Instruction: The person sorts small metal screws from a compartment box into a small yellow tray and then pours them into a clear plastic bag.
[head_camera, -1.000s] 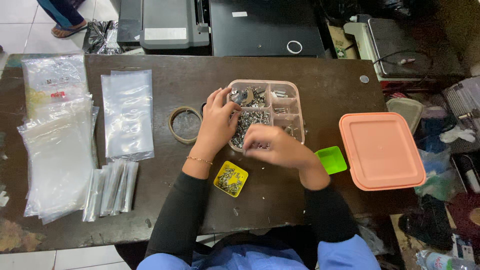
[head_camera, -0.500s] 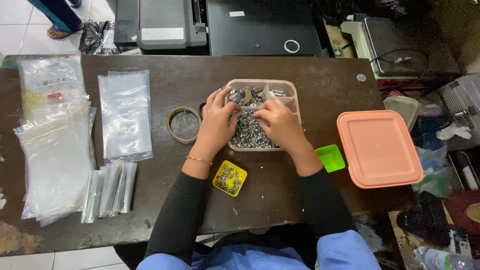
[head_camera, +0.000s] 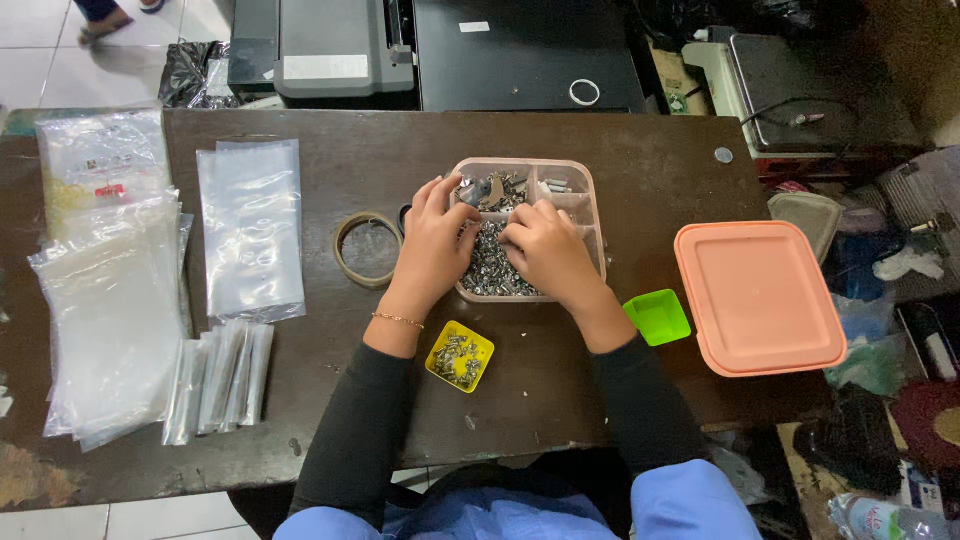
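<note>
Both the left hand and the right hand are curled into the screws heaped in the pink box on the counter; whether anything is pinched cannot be told. A few screws are already gathered in the yellow tray; the green tray is left empty.

Right hand moved from the near edge of the divided box up into the pile of small metal parts, now close beside the left hand, left hand shifted slightly over the parts
</note>
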